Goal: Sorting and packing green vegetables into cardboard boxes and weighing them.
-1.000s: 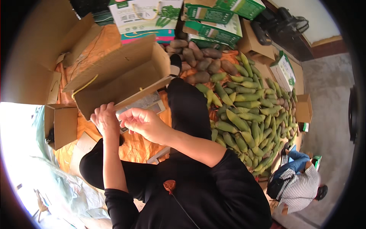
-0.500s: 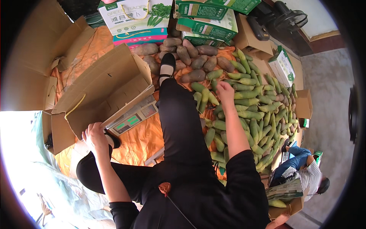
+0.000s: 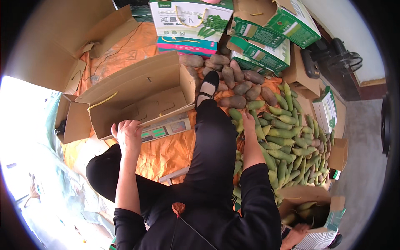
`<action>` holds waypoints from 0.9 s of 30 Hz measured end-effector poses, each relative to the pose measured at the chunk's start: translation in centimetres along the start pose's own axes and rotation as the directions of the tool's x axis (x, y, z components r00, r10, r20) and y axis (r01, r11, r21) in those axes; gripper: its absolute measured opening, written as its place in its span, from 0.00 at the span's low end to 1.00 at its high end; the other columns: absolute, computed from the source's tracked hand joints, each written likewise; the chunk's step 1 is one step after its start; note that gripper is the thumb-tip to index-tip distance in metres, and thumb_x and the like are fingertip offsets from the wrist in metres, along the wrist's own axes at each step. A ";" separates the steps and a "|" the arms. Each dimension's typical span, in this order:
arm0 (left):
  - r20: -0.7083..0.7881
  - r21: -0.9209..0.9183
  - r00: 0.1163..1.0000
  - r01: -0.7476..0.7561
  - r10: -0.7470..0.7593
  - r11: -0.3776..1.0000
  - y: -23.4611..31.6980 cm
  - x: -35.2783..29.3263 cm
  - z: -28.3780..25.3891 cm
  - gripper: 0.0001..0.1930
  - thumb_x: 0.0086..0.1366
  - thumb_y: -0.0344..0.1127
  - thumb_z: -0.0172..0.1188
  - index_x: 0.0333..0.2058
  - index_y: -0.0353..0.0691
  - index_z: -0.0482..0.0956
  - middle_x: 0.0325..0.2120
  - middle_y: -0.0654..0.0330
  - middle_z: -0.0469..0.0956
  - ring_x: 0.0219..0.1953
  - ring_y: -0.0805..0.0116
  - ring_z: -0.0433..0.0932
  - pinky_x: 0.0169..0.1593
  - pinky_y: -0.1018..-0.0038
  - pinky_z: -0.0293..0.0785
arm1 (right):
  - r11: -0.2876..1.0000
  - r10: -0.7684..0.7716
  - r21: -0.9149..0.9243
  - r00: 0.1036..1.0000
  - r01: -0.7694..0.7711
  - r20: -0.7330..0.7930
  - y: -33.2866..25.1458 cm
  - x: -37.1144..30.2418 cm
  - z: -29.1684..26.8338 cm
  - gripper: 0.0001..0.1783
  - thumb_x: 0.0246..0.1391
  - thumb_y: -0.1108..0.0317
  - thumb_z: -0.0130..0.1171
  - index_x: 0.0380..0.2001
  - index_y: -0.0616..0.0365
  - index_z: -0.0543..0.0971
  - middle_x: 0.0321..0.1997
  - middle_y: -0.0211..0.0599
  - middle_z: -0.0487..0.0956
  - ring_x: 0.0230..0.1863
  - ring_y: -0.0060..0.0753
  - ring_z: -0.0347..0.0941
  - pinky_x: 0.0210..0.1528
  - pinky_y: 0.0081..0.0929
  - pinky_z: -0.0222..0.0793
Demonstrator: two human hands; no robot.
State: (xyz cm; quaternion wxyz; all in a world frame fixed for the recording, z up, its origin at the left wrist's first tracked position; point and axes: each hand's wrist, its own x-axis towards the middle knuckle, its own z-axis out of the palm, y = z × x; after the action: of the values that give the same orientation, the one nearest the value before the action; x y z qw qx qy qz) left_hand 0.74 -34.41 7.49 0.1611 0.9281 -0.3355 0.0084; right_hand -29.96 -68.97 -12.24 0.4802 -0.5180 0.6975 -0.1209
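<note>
An open cardboard box (image 3: pixel 137 96) with a yellow cord handle lies tilted on a digital scale (image 3: pixel 160 131), its opening toward me. My left hand (image 3: pixel 128 136) is closed on the box's near edge, the fingers hooked over the rim. To the right of my leg, my right hand (image 3: pixel 249 124) reaches down among green radishes (image 3: pixel 281 133). One green radish (image 3: pixel 235 114) lies just left of its fingers. Those fingers are mostly hidden, so whether they grip a radish cannot be told.
Reddish-brown roots (image 3: pixel 233 101) lie beyond my foot on an orange sheet (image 3: pixel 164 156). Printed gift boxes (image 3: pixel 191 23) and green cartons (image 3: pixel 266 50) stand behind them. A black fan (image 3: pixel 348 60) is at far right. At lower right, another person's hand (image 3: pixel 296 235) is at a box (image 3: pixel 306 192) holding radishes.
My view has shifted left. My right hand has moved left and nearer to me over the pile. My left hand stays on the box edge. The other person's box has come up at lower right.
</note>
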 end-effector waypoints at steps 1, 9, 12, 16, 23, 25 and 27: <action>0.023 -0.006 1.000 -0.001 0.001 1.000 -0.1 0.0 -0.1 0.06 0.50 0.28 0.64 0.29 0.45 0.81 0.30 0.64 0.77 0.45 0.63 0.74 0.63 0.52 0.51 | 1.000 0.011 -0.002 0.999 -0.010 0.052 -0.2 -0.1 0.2 0.27 0.61 0.55 0.54 0.59 0.58 0.69 0.60 0.42 0.71 0.59 0.43 0.66 0.58 0.39 0.63; 0.004 -0.020 0.999 -0.045 0.045 0.999 -0.6 0.0 0.3 0.05 0.51 0.30 0.64 0.29 0.47 0.81 0.27 0.65 0.76 0.41 0.64 0.74 0.61 0.51 0.53 | 0.957 -0.222 0.169 0.971 0.235 -0.089 1.6 -2.7 1.1 0.18 0.63 0.60 0.48 0.37 0.66 0.78 0.38 0.40 0.78 0.39 0.35 0.73 0.44 0.33 0.66; 0.018 -0.022 0.999 -0.043 0.043 0.999 -0.6 -0.1 -0.1 0.05 0.52 0.30 0.63 0.29 0.47 0.81 0.27 0.66 0.76 0.41 0.64 0.74 0.61 0.50 0.52 | 0.916 -0.324 0.197 0.934 0.350 -0.149 -1.4 -5.8 0.2 0.17 0.62 0.62 0.48 0.31 0.68 0.77 0.32 0.39 0.78 0.34 0.33 0.71 0.41 0.31 0.66; 0.037 -0.022 0.999 -0.035 0.036 0.999 -0.8 -0.4 -0.6 0.04 0.52 0.30 0.63 0.29 0.47 0.81 0.27 0.66 0.76 0.41 0.64 0.74 0.62 0.51 0.51 | 0.791 -0.506 0.304 0.847 0.532 -0.165 -8.9 -10.5 -2.4 0.16 0.63 0.63 0.47 0.28 0.64 0.76 0.33 0.34 0.78 0.35 0.27 0.71 0.39 0.25 0.65; 0.035 0.002 0.998 -0.046 0.046 0.999 -0.6 -0.5 -0.8 0.04 0.53 0.32 0.62 0.29 0.47 0.81 0.28 0.67 0.76 0.41 0.65 0.73 0.64 0.52 0.48 | 0.439 -0.800 0.623 0.597 0.648 -0.058 -23.5 -20.9 -6.1 0.14 0.66 0.58 0.46 0.31 0.57 0.72 0.39 0.39 0.80 0.41 0.22 0.73 0.36 0.19 0.61; 0.044 0.012 0.998 -0.048 0.047 0.999 -0.7 -0.6 -1.0 0.04 0.53 0.32 0.62 0.29 0.48 0.81 0.28 0.67 0.76 0.41 0.65 0.73 0.65 0.51 0.48 | 0.374 -0.851 0.651 0.524 0.661 -0.042 -26.5 -23.7 -5.9 0.14 0.66 0.59 0.45 0.31 0.57 0.71 0.38 0.40 0.79 0.41 0.24 0.73 0.35 0.19 0.60; 0.056 0.026 0.997 -0.048 0.046 0.998 -0.7 -0.7 -1.0 0.04 0.54 0.32 0.62 0.30 0.48 0.81 0.28 0.67 0.76 0.41 0.65 0.73 0.65 0.51 0.47 | 0.288 -0.917 0.749 0.396 0.597 0.038 -28.8 -25.6 -5.0 0.15 0.67 0.59 0.44 0.30 0.57 0.71 0.38 0.40 0.79 0.41 0.24 0.73 0.35 0.20 0.61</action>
State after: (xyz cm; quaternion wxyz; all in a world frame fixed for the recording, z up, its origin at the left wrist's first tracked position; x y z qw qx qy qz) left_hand 0.71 -33.11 8.15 0.1387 0.9220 -0.3615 -0.0088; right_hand -16.41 -61.63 23.43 0.6485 -0.6100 0.1226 -0.4385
